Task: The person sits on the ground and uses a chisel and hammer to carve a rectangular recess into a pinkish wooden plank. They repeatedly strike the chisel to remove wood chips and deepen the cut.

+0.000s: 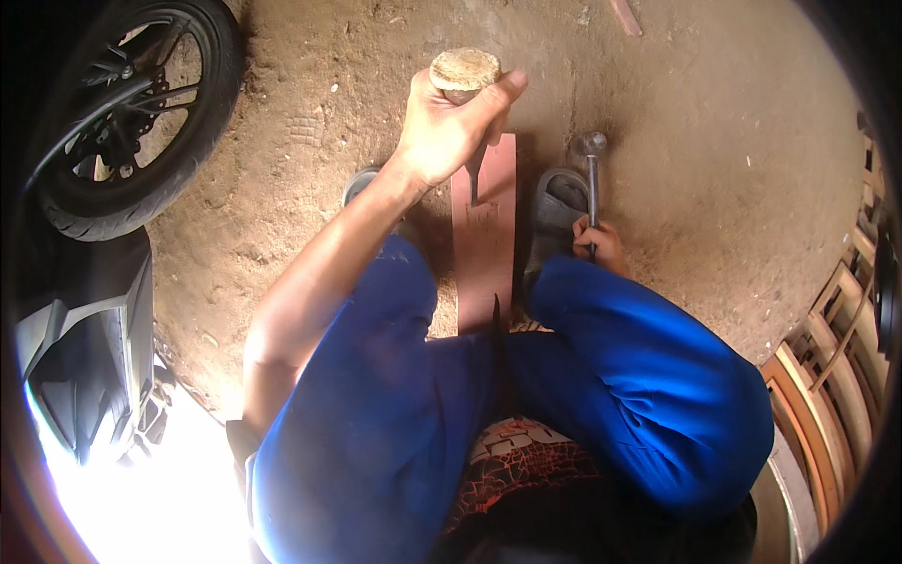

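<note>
My left hand (449, 136) is wrapped round the handle of a chisel (474, 180), whose wide, worn wooden butt faces up. The blade stands steeply on a reddish wooden plank (484, 254), its tip at a small cut rectangular mark in the wood. Lengthwise between my feet lies the plank, its near end by my legs. To the right, my right hand (601, 246) is closed on the shaft of a hammer (593, 174). The hammer's metal head points away from me, beside my right sandal and apart from the chisel.
A motorcycle wheel (211, 113) with a black tyre stands at the far left, its bodywork (85, 348) nearer me. Wooden frames (808, 414) lean along the right edge. A small wood offcut (626, 17) lies on the dirt floor (695, 122) at the far side. A dark sandal (554, 211) covers my right foot.
</note>
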Tool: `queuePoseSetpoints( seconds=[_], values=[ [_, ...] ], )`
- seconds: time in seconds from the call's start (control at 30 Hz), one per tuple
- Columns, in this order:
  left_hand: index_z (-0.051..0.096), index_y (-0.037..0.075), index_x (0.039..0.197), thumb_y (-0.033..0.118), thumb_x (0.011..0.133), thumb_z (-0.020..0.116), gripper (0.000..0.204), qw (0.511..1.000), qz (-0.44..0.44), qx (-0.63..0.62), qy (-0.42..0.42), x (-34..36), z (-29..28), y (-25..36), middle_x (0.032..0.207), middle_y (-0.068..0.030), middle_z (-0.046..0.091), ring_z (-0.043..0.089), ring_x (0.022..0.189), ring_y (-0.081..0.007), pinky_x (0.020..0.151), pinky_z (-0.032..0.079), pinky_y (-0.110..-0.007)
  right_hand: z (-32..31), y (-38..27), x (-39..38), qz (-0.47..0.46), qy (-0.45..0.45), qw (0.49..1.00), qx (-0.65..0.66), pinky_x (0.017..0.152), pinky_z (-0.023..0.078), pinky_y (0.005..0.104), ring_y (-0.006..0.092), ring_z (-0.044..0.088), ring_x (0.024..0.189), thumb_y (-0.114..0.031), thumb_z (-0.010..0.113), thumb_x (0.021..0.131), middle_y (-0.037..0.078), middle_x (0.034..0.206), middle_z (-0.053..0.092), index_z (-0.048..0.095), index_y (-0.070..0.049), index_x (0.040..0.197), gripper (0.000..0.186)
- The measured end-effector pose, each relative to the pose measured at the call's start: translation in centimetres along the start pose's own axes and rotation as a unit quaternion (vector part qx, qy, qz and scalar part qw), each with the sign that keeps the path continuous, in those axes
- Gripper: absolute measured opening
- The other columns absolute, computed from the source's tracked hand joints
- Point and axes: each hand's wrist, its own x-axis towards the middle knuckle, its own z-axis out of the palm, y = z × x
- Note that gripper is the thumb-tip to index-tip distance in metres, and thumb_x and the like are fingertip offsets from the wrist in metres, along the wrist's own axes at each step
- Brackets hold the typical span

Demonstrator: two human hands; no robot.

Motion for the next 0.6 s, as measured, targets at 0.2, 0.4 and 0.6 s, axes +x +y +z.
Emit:
queuePoseSetpoints(
  seconds=[0.2,0.4,0.6],
  values=[
    [0.059,0.009,0.067,0.022,0.095,0.069,0.032,0.998,0.020,-0.032,-0.047,1.7,-0.2,-0.7,0.054,0.0035,0.054,0.050,0.050,-0.0047,0.046,0.040,-0.025,0.4,-0.5,-0.3,0.033,0.009,0.999,-0.001,0.044,0.031,0.0274,0.0120,0.045,0.050,-0.008,0.057,0.072,0.002,0.061,0.046,0.056,-0.004,0.083,0.012],
    [0.056,0.010,0.066,0.026,0.096,0.069,0.037,1.000,0.003,-0.006,-0.030,2.2,0.3,0.0,0.054,0.0035,0.053,0.049,0.050,-0.0048,0.047,0.040,-0.025,0.4,-0.6,-0.4,0.031,0.015,0.999,0.000,0.043,0.030,0.0272,0.0118,0.045,0.049,-0.009,0.058,0.072,0.002,0.060,0.047,0.057,-0.004,0.083,0.013],
    [0.055,0.010,0.065,0.029,0.097,0.068,0.040,0.998,-0.040,-0.025,-0.030,2.9,-0.3,-1.0,0.054,0.0015,0.054,0.051,0.048,-0.0071,0.047,0.041,-0.026,1.0,-0.3,-0.8,0.029,0.049,0.998,0.005,0.044,0.030,0.0270,0.0121,0.044,0.049,-0.006,0.058,0.071,0.002,0.062,0.048,0.058,-0.004,0.083,0.012]
  ],
)
